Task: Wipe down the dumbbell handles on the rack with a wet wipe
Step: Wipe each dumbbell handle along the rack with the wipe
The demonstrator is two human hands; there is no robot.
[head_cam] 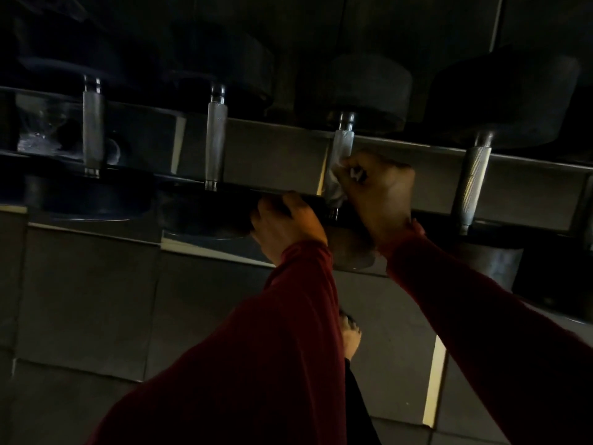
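- The rack (pixel 276 155) ran across the upper half of the view, and four dumbbells lay on it side by side, each with a knurled metal handle pointing from 12 to 6 o'clock.
- The right hand (pixel 380 187) was closed around the third handle (pixel 343 141) from the left, with the wet wipe (pixel 335 186) pressed between the fingers and the metal. The wipe covered the lower part of this handle, at 9 o'clock from the hand.
- The left hand (pixel 285 224) was curled over the dark front edge of the rack, at about 8 o'clock from the wipe. It seemed to steady the person; I could not tell if it held anything more.
- Both arms were in red sleeves, and a foot (pixel 350 335) showed on the tiled floor (pixel 80 300) at 6 o'clock.
- My judgement of progress: the work was in the middle. The third handle was being wiped at this moment, and its upper part near the weight head was still bare of the wipe.
- The first handle (pixel 93 130) and the second handle (pixel 216 142) lay at 9 o'clock from the hands; the light was too dim to say if they were already wet or clean.
- The fourth handle (pixel 473 184), at 3 o'clock from the right hand, was untouched by any hand and probably remained to be done.
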